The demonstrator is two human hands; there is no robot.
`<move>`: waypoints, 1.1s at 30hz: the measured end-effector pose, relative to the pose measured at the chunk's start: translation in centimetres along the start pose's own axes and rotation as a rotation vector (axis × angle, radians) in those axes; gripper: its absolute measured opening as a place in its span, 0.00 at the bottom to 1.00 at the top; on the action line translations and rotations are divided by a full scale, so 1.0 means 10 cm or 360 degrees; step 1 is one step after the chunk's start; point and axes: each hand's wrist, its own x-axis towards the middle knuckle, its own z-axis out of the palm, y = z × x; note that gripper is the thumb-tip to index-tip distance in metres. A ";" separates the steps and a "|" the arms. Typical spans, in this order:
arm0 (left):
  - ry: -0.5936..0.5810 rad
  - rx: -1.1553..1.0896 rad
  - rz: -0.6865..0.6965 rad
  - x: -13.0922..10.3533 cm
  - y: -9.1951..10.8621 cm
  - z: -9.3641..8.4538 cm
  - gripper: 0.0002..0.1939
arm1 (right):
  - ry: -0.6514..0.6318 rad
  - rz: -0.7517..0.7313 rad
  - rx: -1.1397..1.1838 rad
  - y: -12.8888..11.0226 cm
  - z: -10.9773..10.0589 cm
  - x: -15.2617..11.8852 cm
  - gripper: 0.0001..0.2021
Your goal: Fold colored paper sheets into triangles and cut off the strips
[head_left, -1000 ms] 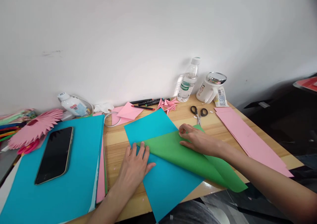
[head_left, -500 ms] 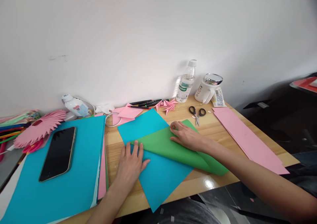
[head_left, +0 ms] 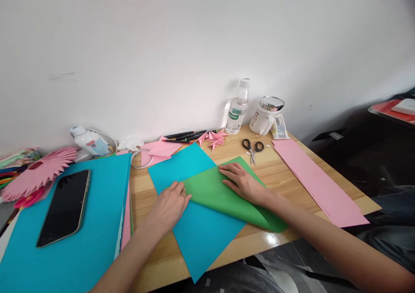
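Note:
A green paper sheet (head_left: 210, 189), curved over along its near edge, lies across a blue paper sheet (head_left: 207, 237) on the wooden table. At the green sheet's left corner, my left hand (head_left: 171, 204) is closed, its fingers bunched over the paper; the corner beneath them is hidden. My right hand (head_left: 241, 183) rests on the green sheet near its far edge, fingers stretched out and lying on the paper. Black-handled scissors (head_left: 252, 150) lie beyond the right hand.
Along the wall stand a water bottle (head_left: 237, 109) and a white mug (head_left: 265, 116), with pink folded stars (head_left: 215, 141) and pens nearby. Pink strips (head_left: 319, 183) lie right. A phone (head_left: 66, 206) rests on blue sheets at left, beside a pink paper fan (head_left: 40, 172).
The fingers of my left hand have drawn together over the green corner. My right hand's fingers have straightened and flattened on the sheet. The whole view has shifted slightly.

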 end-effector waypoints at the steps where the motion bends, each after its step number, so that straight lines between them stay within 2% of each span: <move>1: -0.0055 0.0015 -0.0020 0.04 0.02 -0.04 0.20 | 0.0020 -0.0013 0.0034 0.02 0.00 -0.01 0.17; 6: -0.0108 0.0136 -0.0100 0.20 0.11 -0.11 0.16 | 0.0063 -0.0008 0.0084 0.06 0.01 -0.02 0.15; 14: -0.0009 0.0349 -0.0049 0.21 0.13 0.05 0.19 | 0.0151 0.0069 0.0121 0.03 0.02 -0.01 0.15; 21: -0.0037 0.0112 -0.0092 0.25 0.11 0.09 0.19 | -0.0008 0.0108 0.0150 0.01 -0.01 0.01 0.16; 28: 0.0102 -0.0096 0.0000 0.31 0.10 0.15 0.15 | -0.0019 0.0090 0.0123 -0.02 -0.04 0.05 0.14; 33: -0.0055 -0.0079 0.0052 0.34 0.10 0.06 0.12 | -0.0168 0.0027 0.0034 -0.02 -0.11 0.09 0.18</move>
